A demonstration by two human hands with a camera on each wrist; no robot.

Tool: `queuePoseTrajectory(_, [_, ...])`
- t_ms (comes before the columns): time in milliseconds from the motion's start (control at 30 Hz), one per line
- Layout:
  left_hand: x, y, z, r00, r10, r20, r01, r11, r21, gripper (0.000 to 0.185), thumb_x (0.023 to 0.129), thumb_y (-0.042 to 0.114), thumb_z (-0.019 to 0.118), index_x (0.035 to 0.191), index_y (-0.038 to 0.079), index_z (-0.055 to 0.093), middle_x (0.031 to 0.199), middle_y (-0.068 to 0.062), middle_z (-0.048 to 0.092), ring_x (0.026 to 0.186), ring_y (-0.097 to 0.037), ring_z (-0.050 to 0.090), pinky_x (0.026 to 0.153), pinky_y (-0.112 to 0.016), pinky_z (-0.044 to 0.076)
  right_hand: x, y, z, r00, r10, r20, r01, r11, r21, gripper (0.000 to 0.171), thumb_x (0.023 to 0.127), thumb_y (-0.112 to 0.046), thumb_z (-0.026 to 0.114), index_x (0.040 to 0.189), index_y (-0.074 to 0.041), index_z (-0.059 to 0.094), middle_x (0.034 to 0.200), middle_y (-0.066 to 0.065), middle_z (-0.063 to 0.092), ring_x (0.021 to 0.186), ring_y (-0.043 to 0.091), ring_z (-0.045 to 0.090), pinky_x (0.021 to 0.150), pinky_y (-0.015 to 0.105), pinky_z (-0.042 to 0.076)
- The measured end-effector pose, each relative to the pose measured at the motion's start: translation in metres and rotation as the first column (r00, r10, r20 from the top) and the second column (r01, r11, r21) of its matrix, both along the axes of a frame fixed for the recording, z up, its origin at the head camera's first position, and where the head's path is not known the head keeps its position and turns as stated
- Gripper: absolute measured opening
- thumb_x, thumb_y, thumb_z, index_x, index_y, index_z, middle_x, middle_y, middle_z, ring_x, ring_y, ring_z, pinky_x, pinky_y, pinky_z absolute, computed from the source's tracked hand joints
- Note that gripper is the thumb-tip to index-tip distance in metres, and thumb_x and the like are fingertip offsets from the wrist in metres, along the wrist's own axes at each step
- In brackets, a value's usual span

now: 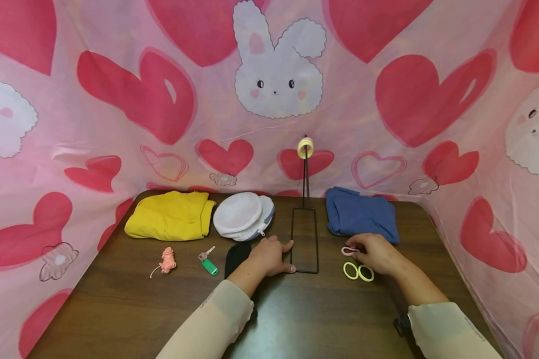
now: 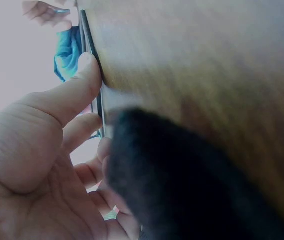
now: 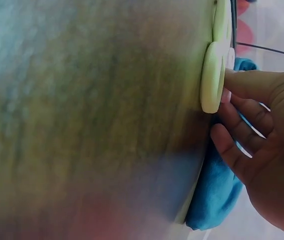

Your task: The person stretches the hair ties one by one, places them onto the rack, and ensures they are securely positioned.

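While your right hand (image 1: 377, 255) pinches the pink ring (image 1: 345, 254), its fingertips partly hidden, your left hand (image 1: 269, 255), thumb and fingers apart, seems to touch the black stand's base (image 1: 316, 240). Yellow rings (image 1: 358, 271) lie just beside the pink one.

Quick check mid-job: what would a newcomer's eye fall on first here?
Probably the large white rabbit face, top middle of the pink backdrop. Next, the bright yellow cloth at the back left of the table, and the black wire stand with rings near its top, beside the left hand.
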State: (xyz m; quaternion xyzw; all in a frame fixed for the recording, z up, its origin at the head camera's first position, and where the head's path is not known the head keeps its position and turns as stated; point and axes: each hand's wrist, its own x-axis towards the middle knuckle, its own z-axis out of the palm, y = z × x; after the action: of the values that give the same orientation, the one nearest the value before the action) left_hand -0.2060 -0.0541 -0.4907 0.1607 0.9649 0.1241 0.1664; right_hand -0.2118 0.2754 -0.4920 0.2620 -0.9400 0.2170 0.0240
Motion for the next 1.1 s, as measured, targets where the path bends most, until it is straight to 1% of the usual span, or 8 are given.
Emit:
queuePoseTrajectory(100, [0.0,0.001,-0.001,1.0,-0.005,0.003,0.005,1.0,-0.003,0.081,0.084,0.06,0.079,0.156,0.038,0.047,0.151,-0.016,0.049,0.132,-0.038,0.05,0.099,-0.057,0.049,0.002,-0.001,0.003,0.999,-0.006,-0.044,0.005,1.0,-0.014,0.019,0.085,-0.003,0.081,0.102,-0.01,0.076,0.09,-0.007,0.071,0.084,0.015,0.066,0.077,0.041,0.054])
queuePoseTrajectory(200, [-0.001,0.001,-0.002,1.0,-0.011,0.003,0.011,1.0,-0.005,0.081,0.085,0.06,0.078,0.156,0.039,0.046,0.151,-0.016,0.049,0.132,-0.038,0.05,0.099,-0.057,0.049,0.004,-0.003,0.009,0.995,-0.015,-0.101,0.012,0.999,-0.038,0.019,0.085,-0.002,0.08,0.101,-0.012,0.076,0.091,-0.007,0.071,0.083,0.013,0.065,0.076,0.04,0.053])
queuePoseTrajectory(367, [-0.001,0.0,-0.002,1.0,-0.007,0.002,0.007,1.0,-0.002,0.081,0.085,0.06,0.079,0.156,0.038,0.046,0.15,-0.016,0.05,0.13,-0.037,0.051,0.098,-0.057,0.05,0.007,-0.013,0.028,0.986,-0.018,-0.169,0.004,0.996,-0.086,0.019,0.086,-0.004,0.08,0.103,-0.013,0.077,0.097,-0.006,0.073,0.086,0.012,0.065,0.078,0.041,0.055])
queuePoseTrajectory(467, [0.0,0.0,-0.001,1.0,-0.007,0.003,0.007,1.0,0.001,0.081,0.085,0.06,0.079,0.156,0.038,0.046,0.15,-0.016,0.05,0.131,-0.038,0.051,0.098,-0.057,0.05,0.008,-0.018,0.04,0.976,-0.008,-0.217,-0.015,0.994,-0.104,0.02,0.086,-0.004,0.08,0.103,-0.013,0.077,0.097,-0.006,0.073,0.086,0.011,0.066,0.077,0.04,0.056])
queuePoseTrajectory(633, [0.0,-0.001,-0.002,1.0,-0.01,0.007,0.01,1.0,0.002,0.081,0.085,0.06,0.078,0.156,0.038,0.046,0.151,-0.016,0.049,0.132,-0.038,0.05,0.099,-0.057,0.049,0.011,-0.031,0.063,0.946,0.022,-0.323,-0.078,0.984,-0.161,0.021,0.085,-0.002,0.083,0.102,-0.013,0.077,0.096,-0.006,0.073,0.084,0.01,0.067,0.073,0.041,0.059])
queuePoseTrajectory(700, [0.0,-0.002,-0.002,1.0,-0.009,0.006,0.009,1.0,0.001,0.081,0.085,0.06,0.078,0.156,0.038,0.046,0.151,-0.016,0.049,0.132,-0.038,0.05,0.099,-0.058,0.049,0.013,-0.037,0.074,0.931,0.036,-0.363,-0.109,0.977,-0.181,0.023,0.084,-0.002,0.084,0.103,-0.013,0.077,0.097,-0.007,0.073,0.084,0.009,0.067,0.073,0.039,0.058])
queuePoseTrajectory(933, [0.0,-0.002,-0.001,1.0,-0.011,0.006,0.011,1.0,0.004,0.081,0.085,0.06,0.079,0.156,0.037,0.047,0.152,-0.016,0.049,0.132,-0.038,0.05,0.098,-0.058,0.049,0.017,-0.055,0.11,0.893,0.078,-0.443,-0.178,0.966,-0.189,0.026,0.082,-0.004,0.086,0.105,-0.015,0.078,0.099,-0.009,0.073,0.086,0.008,0.067,0.08,0.019,0.05])
queuePoseTrajectory(1100, [-0.001,-0.002,-0.001,1.0,-0.011,0.007,0.011,1.0,0.004,0.081,0.085,0.06,0.079,0.156,0.037,0.047,0.154,-0.016,0.048,0.134,-0.039,0.049,0.1,-0.058,0.049,0.021,-0.065,0.131,0.858,0.101,-0.503,-0.231,0.952,-0.202,0.029,0.08,-0.002,0.085,0.105,-0.014,0.079,0.1,-0.006,0.075,0.087,0.01,0.069,0.087,0.013,0.047])
